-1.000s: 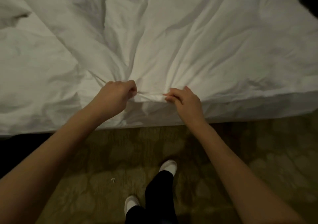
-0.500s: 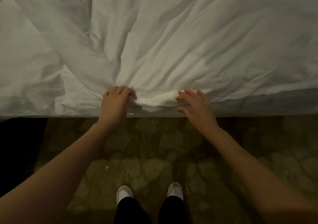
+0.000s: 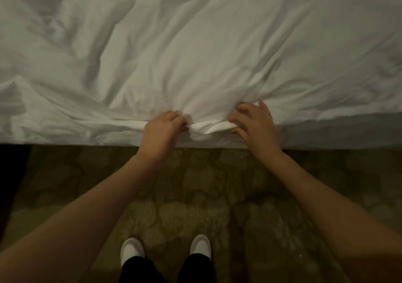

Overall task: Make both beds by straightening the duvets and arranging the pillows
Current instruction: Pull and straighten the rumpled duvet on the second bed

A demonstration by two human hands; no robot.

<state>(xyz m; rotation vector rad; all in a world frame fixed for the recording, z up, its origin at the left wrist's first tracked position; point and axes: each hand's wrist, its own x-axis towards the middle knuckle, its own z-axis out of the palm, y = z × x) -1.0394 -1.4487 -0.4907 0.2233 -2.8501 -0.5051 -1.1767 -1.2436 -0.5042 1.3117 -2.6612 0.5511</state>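
Observation:
A white, creased duvet [image 3: 195,49] covers the bed across the whole upper half of the head view. Its near edge hangs over the bed's side. My left hand [image 3: 162,130] grips a bunched fold of that edge with curled fingers. My right hand [image 3: 254,122] lies a short way to the right on the same edge, fingers bent, pinching the fabric between them. Creases fan out from the bunch between both hands. No pillows are in view.
Patterned olive carpet [image 3: 202,195] runs below the bed's edge. My two feet in white shoes [image 3: 132,250] stand close to the bed. A dark gap [image 3: 10,184] lies at the left past the bed's corner.
The duvet edge has come nearer the bed's side and lies flatter. My hands have spread a little apart on it. My feet now stand side by side.

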